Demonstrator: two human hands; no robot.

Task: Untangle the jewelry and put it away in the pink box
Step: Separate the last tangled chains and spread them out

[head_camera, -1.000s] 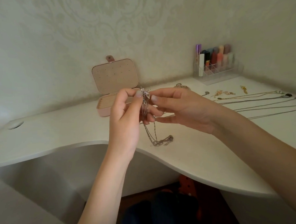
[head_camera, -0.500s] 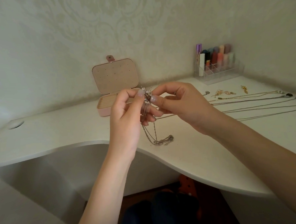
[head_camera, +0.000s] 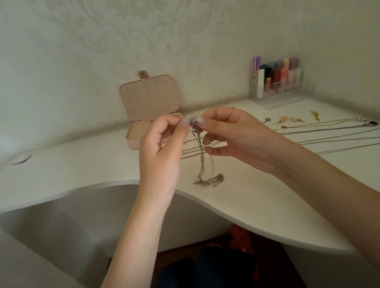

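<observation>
One white curved tabletop (head_camera: 242,198) carries everything. Two hands work above it: the left hand (head_camera: 160,149) and the right hand (head_camera: 235,137) each pinch the knotted silver pendant cluster (head_camera: 193,121) with thumb and forefinger, their other fingers loosely curled. From the knot a tangle of chains (head_camera: 204,165) hangs down, its ends resting on the tabletop. One pink box (head_camera: 149,115) stands open just behind the left hand. One clear organizer (head_camera: 278,90) holds cosmetics. Several straightened necklaces (head_camera: 338,134) lie at right; their exact number is unclear.
</observation>
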